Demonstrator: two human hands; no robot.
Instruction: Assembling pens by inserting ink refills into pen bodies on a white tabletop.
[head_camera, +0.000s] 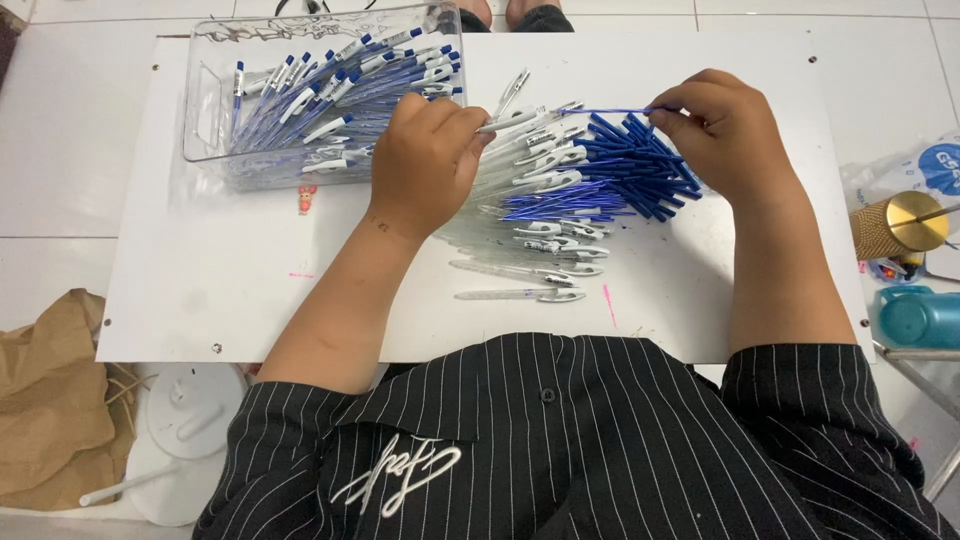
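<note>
A black pinstriped shirt (560, 450) fills the near edge, both bare forearms reaching out from it over a white rectangular board (200, 290). Beyond the left hand's knuckles stands a clear plastic bin (205, 100) of finished blue-and-white pens. The left hand (425, 160) has its fingers pinched together on a clear pen barrel with a white clip (515, 120). Under and between both sets of fingers lie loose clear barrels (540, 235) and a heap of blue ink refills (630, 165). The right hand (725, 130) pinches one thin blue refill (610, 111), its tip meeting the held barrel.
</note>
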